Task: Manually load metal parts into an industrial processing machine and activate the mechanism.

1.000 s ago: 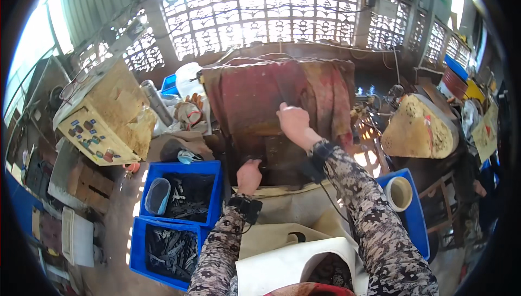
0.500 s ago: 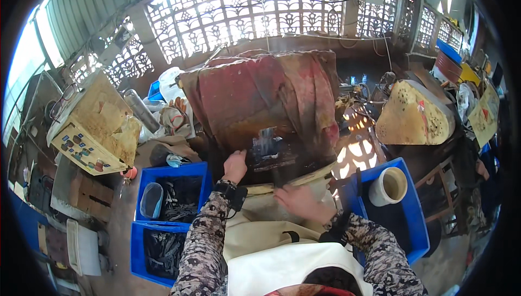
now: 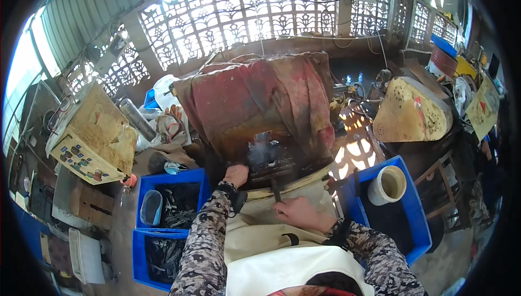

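Note:
In front of me is a machine draped with stained red-brown cloth (image 3: 239, 89), with a dark, wet opening (image 3: 285, 157) facing me. At the left side of the opening, my left hand (image 3: 236, 175) is closed in a fist; what it grips is hidden. My right hand (image 3: 301, 213) is lower and to the right, its fingers closed at the near end of a narrow dark bar (image 3: 276, 190). That bar points up into the opening, toward a dark flat piece lying crosswise. Pale mist or spray (image 3: 262, 146) shows just beyond it.
Two blue bins (image 3: 172, 172) with dark strips stand at my left; one also holds a clear container (image 3: 151, 207). A blue bin (image 3: 420, 225) at right carries a cream bucket (image 3: 387, 185). A yellowed control box (image 3: 97, 138) stands left, a yellowed housing (image 3: 412, 111) right.
My right hand has shifted slightly down, and the dark bar at its fingers now shows clearly. My left hand is a little lower. The mist in the opening looks thicker.

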The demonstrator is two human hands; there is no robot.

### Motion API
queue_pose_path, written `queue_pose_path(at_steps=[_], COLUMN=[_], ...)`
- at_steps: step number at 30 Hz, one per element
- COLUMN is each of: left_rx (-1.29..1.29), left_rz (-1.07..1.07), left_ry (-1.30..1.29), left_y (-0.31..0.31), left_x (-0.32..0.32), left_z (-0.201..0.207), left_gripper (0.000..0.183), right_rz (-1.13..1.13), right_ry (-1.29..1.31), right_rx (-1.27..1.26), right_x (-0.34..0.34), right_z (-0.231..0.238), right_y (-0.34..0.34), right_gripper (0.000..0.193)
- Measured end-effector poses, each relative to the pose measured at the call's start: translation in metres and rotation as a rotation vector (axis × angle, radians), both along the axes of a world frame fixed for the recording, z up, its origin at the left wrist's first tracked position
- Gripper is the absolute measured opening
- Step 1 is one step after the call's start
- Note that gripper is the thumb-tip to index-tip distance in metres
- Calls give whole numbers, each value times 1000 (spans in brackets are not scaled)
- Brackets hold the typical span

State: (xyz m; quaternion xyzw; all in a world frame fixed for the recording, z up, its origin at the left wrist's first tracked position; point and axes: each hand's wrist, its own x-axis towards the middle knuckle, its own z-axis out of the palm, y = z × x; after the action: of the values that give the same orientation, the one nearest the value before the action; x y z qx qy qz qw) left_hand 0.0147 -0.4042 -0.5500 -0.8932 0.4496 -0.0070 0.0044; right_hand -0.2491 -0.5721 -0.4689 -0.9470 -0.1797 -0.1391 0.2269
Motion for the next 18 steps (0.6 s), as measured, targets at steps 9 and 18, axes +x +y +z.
queue_pose_path(at_steps=[9,18], left_rx=[-105,-474], left_rz=[280,53], left_ry=[38,-109], left_y=[3,-32], left_x=[-20,-124], left_z=[14,87], left_gripper=[16,11], right_rz=[-220,-337], right_ry=[642,514], right_rx=[804,1537], right_x=[42,114], right_z=[14,2], right_y=[-37,-14], right_gripper=[40,31])
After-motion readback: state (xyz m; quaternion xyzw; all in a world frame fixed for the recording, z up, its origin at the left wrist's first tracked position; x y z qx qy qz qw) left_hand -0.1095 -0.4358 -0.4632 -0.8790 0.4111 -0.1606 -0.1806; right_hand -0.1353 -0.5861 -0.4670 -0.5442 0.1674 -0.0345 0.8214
